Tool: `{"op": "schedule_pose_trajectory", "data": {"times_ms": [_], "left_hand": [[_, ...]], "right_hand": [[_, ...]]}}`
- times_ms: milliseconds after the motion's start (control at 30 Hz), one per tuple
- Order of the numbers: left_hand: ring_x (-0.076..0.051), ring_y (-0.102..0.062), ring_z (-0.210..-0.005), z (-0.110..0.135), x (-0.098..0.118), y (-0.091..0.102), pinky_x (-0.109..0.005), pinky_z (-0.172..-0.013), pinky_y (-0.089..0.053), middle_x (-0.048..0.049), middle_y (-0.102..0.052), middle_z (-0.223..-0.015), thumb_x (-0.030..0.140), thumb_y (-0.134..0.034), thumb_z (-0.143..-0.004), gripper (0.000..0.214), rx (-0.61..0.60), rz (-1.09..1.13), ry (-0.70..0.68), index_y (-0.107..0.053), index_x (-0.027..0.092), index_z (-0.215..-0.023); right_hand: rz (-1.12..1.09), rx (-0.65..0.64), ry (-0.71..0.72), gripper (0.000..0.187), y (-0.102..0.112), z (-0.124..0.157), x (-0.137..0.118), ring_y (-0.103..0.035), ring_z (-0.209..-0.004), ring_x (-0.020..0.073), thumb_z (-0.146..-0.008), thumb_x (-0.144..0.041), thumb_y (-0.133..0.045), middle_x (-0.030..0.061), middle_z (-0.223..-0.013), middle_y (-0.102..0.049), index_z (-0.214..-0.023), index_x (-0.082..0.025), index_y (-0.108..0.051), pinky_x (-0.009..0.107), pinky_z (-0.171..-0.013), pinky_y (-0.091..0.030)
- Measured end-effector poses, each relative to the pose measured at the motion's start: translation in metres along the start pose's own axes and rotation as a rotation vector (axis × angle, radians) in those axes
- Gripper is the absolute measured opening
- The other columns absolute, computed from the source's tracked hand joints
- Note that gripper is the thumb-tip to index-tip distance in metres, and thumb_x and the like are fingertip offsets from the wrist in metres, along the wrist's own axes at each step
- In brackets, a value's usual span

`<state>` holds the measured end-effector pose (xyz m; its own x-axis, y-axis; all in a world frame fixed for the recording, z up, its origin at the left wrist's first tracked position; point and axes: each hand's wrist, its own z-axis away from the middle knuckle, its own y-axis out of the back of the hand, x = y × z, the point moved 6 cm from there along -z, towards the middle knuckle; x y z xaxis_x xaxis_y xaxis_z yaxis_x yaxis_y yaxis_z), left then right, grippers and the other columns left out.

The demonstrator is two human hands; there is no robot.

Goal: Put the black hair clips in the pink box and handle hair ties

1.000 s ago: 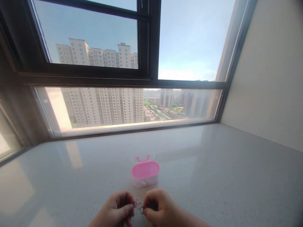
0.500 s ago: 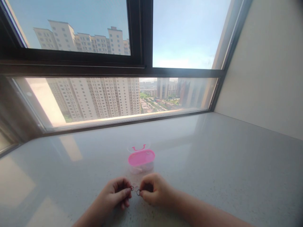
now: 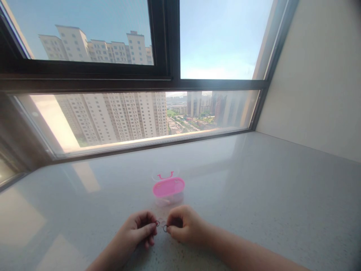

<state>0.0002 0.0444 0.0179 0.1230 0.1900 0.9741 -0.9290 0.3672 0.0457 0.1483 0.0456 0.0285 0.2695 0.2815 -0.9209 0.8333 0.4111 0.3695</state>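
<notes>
Both my hands rest low in the middle of a pale speckled stone sill [image 3: 254,195]. My left hand [image 3: 138,231] is closed in a pinch on a small dark metal ring [image 3: 157,223]. My right hand [image 3: 183,227] is also closed, pinching a second small ring [image 3: 165,228]. The two rings sit almost touching between my fingertips. Just beyond my hands stands a small clear plastic box with a pink lid [image 3: 168,187]; its pink clasp shows at the far side.
A wide window with a dark frame [image 3: 169,81] runs along the back of the sill, looking out on tall buildings. A plain cream wall [image 3: 318,82] closes the right side. The sill stretches left and right of my hands.
The view has tilted down, so my forearms now show and the box sits higher in the picture. My hands still pinch the two rings close together.
</notes>
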Motion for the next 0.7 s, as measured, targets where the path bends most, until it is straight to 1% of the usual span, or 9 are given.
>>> {"op": "schedule_pose_trajectory", "data": {"times_ms": [167, 367, 567, 700], "left_hand": [[-0.009, -0.056, -0.045, -0.001, -0.002, 0.001, -0.017, -0.04, -0.039, 0.002, -0.061, -0.057, 0.045, -0.075, -0.062, 0.037, 0.001, 0.016, 0.014, -0.059, 0.013, -0.07], [-0.01, -0.057, -0.046, -0.002, -0.004, 0.002, -0.018, -0.04, -0.04, 0.0018, -0.062, -0.058, 0.044, -0.074, -0.065, 0.034, -0.02, 0.007, -0.018, -0.059, 0.013, -0.071], [-0.01, -0.056, -0.046, -0.001, -0.003, 0.001, -0.018, -0.041, -0.04, 0.0017, -0.062, -0.058, 0.045, -0.074, -0.063, 0.036, -0.006, -0.003, 0.003, -0.058, 0.013, -0.071], [-0.01, -0.056, -0.045, -0.001, -0.002, 0.0, -0.018, -0.041, -0.039, 0.0017, -0.062, -0.058, 0.045, -0.073, -0.064, 0.035, -0.004, -0.005, -0.003, -0.059, 0.013, -0.071]], "right_hand": [[-0.01, -0.009, -0.008, 0.007, 0.0, 0.002, -0.001, -0.038, -0.047, 0.0055, -0.068, -0.014, -0.056, -0.0046, -0.051, -0.046, -0.066, -0.012, -0.062, 0.016, -0.042, -0.025], [-0.01, -0.014, -0.013, 0.006, -0.001, 0.001, 0.004, -0.039, -0.046, 0.0056, -0.067, -0.014, -0.057, -0.0045, -0.051, -0.047, -0.066, -0.012, -0.062, 0.016, -0.042, -0.026], [-0.023, -0.017, -0.01, 0.006, -0.001, 0.0, 0.009, -0.04, -0.045, 0.0054, -0.068, -0.013, -0.056, -0.0046, -0.05, -0.048, -0.067, -0.012, -0.062, 0.016, -0.042, -0.025], [-0.015, -0.017, -0.013, 0.007, -0.001, 0.0, 0.009, -0.04, -0.044, 0.0052, -0.067, -0.013, -0.056, -0.0049, -0.05, -0.047, -0.067, -0.012, -0.062, 0.016, -0.042, -0.024]]}}
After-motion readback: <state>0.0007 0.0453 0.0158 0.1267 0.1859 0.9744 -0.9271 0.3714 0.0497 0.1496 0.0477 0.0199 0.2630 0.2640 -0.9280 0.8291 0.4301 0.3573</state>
